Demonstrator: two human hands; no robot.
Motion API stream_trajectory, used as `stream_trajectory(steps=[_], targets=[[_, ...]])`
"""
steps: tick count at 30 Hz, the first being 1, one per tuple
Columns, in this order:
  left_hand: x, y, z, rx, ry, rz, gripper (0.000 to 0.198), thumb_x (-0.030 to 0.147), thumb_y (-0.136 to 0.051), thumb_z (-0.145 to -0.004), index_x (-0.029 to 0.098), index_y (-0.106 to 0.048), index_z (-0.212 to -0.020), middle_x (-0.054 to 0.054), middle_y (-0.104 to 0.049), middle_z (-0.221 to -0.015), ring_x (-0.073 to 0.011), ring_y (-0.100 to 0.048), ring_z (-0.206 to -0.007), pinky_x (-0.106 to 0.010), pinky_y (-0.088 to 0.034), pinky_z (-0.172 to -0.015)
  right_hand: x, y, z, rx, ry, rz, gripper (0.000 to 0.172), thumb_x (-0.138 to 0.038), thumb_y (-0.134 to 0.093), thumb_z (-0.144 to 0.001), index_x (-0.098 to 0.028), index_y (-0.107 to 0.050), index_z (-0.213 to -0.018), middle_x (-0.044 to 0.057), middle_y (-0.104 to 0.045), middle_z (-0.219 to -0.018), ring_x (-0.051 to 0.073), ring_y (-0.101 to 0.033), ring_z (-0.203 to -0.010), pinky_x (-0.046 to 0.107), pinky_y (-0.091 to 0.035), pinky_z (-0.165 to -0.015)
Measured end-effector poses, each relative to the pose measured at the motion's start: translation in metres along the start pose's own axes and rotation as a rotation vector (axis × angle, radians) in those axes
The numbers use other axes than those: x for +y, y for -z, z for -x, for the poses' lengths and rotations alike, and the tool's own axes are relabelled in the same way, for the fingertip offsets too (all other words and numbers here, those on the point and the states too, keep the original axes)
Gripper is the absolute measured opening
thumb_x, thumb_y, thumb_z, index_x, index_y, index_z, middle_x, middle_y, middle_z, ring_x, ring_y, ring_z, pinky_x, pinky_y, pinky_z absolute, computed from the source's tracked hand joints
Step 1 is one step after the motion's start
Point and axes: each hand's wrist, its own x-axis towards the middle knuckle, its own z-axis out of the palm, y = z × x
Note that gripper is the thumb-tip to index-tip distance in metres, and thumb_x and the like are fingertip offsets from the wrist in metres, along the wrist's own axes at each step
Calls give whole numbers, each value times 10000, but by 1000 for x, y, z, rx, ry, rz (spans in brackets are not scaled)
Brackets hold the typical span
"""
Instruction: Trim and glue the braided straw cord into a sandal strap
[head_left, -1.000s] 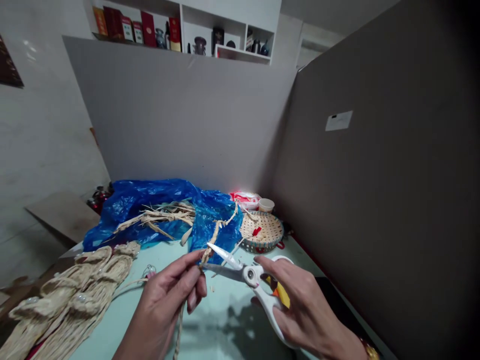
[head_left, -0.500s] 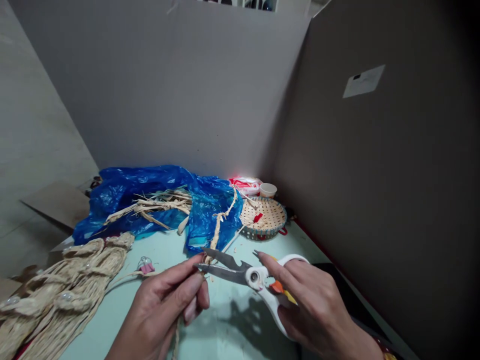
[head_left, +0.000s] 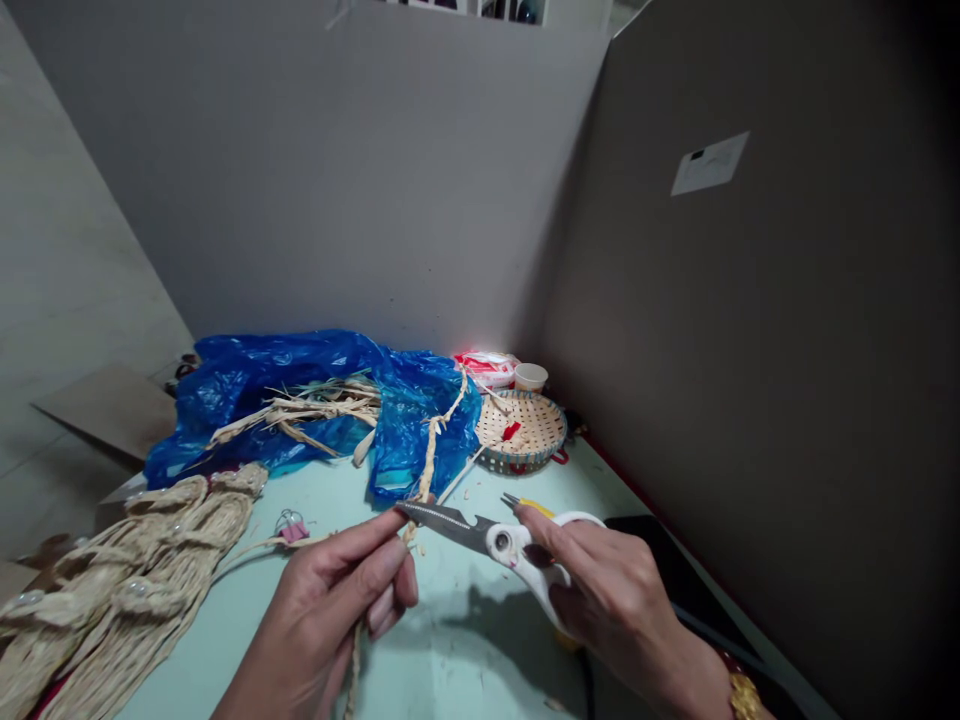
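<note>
White-handled scissors point(head_left: 517, 560) are gripped in my right hand point(head_left: 619, 580), their dark serrated blades closed together. Tucked in the same hand is a yellow-handled tool point(head_left: 534, 507) with a slim pointed metal tip, mostly hidden by the fingers. My left hand point(head_left: 337, 600) pinches a twisted straw-coloured cord point(head_left: 355, 665) between thumb and fingers. The cord hangs below the palm, and a strip of the same fibre rises beyond the fingertips. The blade tips lie against the left fingertips, right at the pinched fibre.
Behind the hands, a blue plastic bag point(head_left: 420, 450) holds dry fibre strands point(head_left: 322, 405). A woven basket point(head_left: 536, 428) with scraps stands to its right, near a cup point(head_left: 530, 378). At left lies braided fibre work point(head_left: 180, 560) with clear beads, beside a pink binder clip point(head_left: 292, 530). Grey panels point(head_left: 360, 180) enclose the table.
The scissor blades have gone from open to closed at the fibre. My right hand has squeezed the handles together; my left hand has stayed almost still.
</note>
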Motion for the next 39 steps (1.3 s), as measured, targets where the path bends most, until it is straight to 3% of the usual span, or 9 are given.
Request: stream_trajectory(steps=[7, 14, 18, 21, 23, 25, 31, 36, 39], targets=[[-4, 11, 2, 45, -97, -218, 398, 461, -803, -703, 278, -797, -1056, -15, -666, -654, -126, -476, -574, -233, -412, -548, 2, 5, -3, 59, -182, -90, 501, 0, -498, -737, -200, -551, -1193, 32, -677, -794, 127, -507, -523, 248, -424, -508], [2, -2, 12, 146, -173, -322, 286, 482, -790, -678, 300, -838, -893, -18, -645, -611, -176, -558, -666, -248, -449, -603, -2, 15, -10, 18, -253, -191, 489, -70, -532, -748, -210, -570, -1215, 23, -648, -810, 163, -577, -640, 279, -475, -593], [1, -7, 12, 149, -107, -376, 359, 515, -788, -642, 274, -842, -903, -16, -617, -551, -195, -548, -604, -283, -449, -588, -14, 12, -25, -8, -647, -633, 311, -233, -700, -797, -233, -616, -1096, 21, -717, -884, 170, -677, -741, 281, -549, -690], [-5, -10, 11, 128, -166, -473, 339, 498, -758, -662, 282, -842, -910, -29, -648, -562, -209, -549, -575, -299, -455, -571, -25, 7, -39, -11, -898, -1052, 440, -344, -819, -692, -229, -586, -1046, 47, -749, -910, 224, -727, -874, 326, -588, -766], [-10, -11, 11, 111, -247, -503, 251, 441, -756, -664, 316, -845, -862, -49, -742, -719, -219, -595, -617, -298, -494, -599, -32, 1, -46, 1, -980, -1219, 559, -353, -891, -589, -234, -563, -1026, 34, -749, -886, 226, -732, -869, 316, -591, -755], [-16, -11, 11, 93, -329, -543, 182, 376, -751, -680, 347, -842, -835, -53, -785, -874, -236, -651, -689, -285, -520, -600, -38, -6, -49, 27, -987, -1287, 582, -329, -914, -553, -234, -563, -1007, -5, -730, -819, 187, -718, -779, 274, -573, -701], [-23, 1, 7, 1, -450, -828, 256, 359, -691, -779, 367, -808, -1007, -60, -794, -894, -272, -713, -784, -260, -488, -492, -45, -18, -44, 126, -937, -1124, 440, -268, -877, -622, -203, -638, -985, -45, -644, -687, 111, -571, -600, 225, -483, -584], [-12, 2, 0, 81, -292, -728, 230, 396, -745, -695, 321, -840, -890, -42, -811, -960, -282, -682, -973, -262, -522, -754, -40, -8, -43, 136, -951, -1225, 485, -279, -885, -595, -213, -565, -955, -49, -642, -645, 112, -578, -571, 236, -478, -583], [-2, 3, -7, 189, -151, -499, 300, 403, -828, -562, 231, -850, -807, -26, -717, -607, -180, -593, -654, -218, -470, -609, -36, 8, -42, 130, -910, -1269, 495, -265, -887, -606, -222, -547, -965, -51, -656, -646, 97, -580, -571, 210, -474, -579]])
